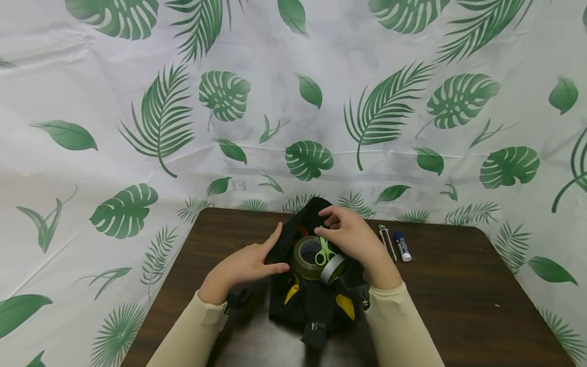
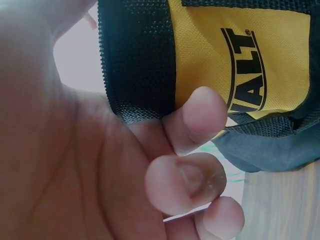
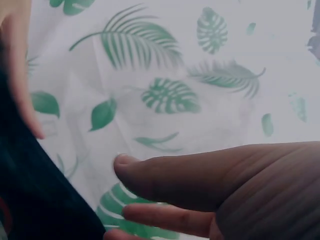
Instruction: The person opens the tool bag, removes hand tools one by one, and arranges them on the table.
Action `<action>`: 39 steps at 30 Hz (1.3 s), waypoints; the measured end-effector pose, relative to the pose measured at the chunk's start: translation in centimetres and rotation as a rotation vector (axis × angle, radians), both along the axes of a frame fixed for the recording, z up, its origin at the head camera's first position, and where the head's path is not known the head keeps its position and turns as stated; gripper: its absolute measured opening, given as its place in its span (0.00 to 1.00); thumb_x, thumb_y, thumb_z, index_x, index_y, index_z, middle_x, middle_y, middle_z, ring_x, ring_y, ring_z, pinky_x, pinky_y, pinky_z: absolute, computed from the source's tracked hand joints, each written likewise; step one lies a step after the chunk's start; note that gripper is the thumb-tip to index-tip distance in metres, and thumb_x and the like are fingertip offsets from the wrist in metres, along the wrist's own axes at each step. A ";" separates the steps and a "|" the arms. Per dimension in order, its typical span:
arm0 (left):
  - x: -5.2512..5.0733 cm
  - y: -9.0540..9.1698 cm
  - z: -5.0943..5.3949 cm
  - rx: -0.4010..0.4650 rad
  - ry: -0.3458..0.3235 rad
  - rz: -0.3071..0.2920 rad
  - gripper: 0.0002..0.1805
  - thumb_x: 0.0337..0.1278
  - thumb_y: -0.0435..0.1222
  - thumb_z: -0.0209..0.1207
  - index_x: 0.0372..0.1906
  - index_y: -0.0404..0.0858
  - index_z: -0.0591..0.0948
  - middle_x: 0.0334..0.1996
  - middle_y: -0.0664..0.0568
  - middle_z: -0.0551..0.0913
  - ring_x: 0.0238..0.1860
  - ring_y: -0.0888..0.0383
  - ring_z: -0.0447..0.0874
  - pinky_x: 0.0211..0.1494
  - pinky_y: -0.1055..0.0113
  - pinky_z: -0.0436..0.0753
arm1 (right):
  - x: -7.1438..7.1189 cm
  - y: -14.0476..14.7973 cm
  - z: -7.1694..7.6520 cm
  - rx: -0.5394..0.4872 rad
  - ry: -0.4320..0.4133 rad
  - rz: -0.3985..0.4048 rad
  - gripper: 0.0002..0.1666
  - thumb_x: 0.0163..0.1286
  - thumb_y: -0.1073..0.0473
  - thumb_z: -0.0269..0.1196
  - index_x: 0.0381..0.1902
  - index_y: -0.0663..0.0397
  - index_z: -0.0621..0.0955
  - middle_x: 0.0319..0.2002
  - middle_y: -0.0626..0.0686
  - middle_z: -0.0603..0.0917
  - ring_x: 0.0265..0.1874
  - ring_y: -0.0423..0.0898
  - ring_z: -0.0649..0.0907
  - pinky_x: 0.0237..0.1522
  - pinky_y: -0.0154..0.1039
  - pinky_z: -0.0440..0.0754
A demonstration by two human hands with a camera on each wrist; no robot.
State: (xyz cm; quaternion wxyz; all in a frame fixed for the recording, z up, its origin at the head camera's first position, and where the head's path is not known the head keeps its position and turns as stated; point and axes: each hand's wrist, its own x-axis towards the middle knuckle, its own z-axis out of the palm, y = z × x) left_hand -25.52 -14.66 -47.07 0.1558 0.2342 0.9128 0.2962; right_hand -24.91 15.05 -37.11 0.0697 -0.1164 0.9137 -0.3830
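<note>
A black and yellow tool bag (image 1: 286,306) stands on the table with its top spread apart. A brown roll of packing tape (image 1: 299,262), a smaller whitish tape roll (image 1: 331,270) and light green scissors (image 1: 324,253) sit in its opening. My left hand (image 1: 243,267) rests against the bag's left side, thumb and index finger spread; in the left wrist view its loosely bent fingers (image 2: 187,182) lie beside the zippered edge (image 2: 137,60). Above the scissors hovers my right hand (image 1: 353,234); the right wrist view shows nothing between its thumb (image 3: 165,175) and fingers.
Right of the bag, a slim silver-grey tool (image 1: 387,242), perhaps a cutter, and a blue glue stick (image 1: 403,246) with a white end lie on the dark wooden table (image 1: 458,306). Behind the table hangs a white leaf-print cloth (image 1: 339,117).
</note>
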 end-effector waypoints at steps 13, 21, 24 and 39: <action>0.3 0.0 0.1 0.014 -0.006 -0.016 0.62 0.67 0.74 0.59 0.90 0.63 0.34 0.71 0.38 0.83 0.65 0.45 0.88 0.70 0.43 0.83 | -3.8 -1.9 -4.3 0.118 -0.106 -0.030 0.38 0.76 0.49 0.73 0.76 0.59 0.75 0.66 0.67 0.81 0.61 0.62 0.84 0.61 0.60 0.84; 0.0 -0.1 -0.1 0.003 0.008 -0.023 0.62 0.67 0.74 0.60 0.89 0.65 0.33 0.54 0.45 0.90 0.56 0.52 0.91 0.68 0.46 0.85 | -4.3 -1.6 -5.8 0.191 -0.118 -0.031 0.43 0.74 0.50 0.75 0.79 0.62 0.72 0.69 0.68 0.79 0.65 0.64 0.82 0.65 0.62 0.82; 0.0 -0.1 -0.1 0.004 0.008 -0.021 0.62 0.66 0.74 0.60 0.89 0.66 0.33 0.57 0.44 0.90 0.57 0.52 0.90 0.68 0.46 0.85 | -4.5 -1.6 -6.2 0.217 -0.123 -0.034 0.45 0.73 0.50 0.76 0.79 0.63 0.72 0.70 0.68 0.79 0.67 0.65 0.81 0.67 0.63 0.81; 0.1 -0.1 0.1 0.004 0.006 -0.027 0.63 0.66 0.74 0.60 0.90 0.65 0.33 0.73 0.41 0.81 0.65 0.47 0.88 0.72 0.44 0.82 | -5.0 -1.4 -8.7 0.278 -0.141 -0.037 0.50 0.68 0.54 0.80 0.80 0.63 0.70 0.74 0.67 0.78 0.68 0.65 0.81 0.63 0.60 0.83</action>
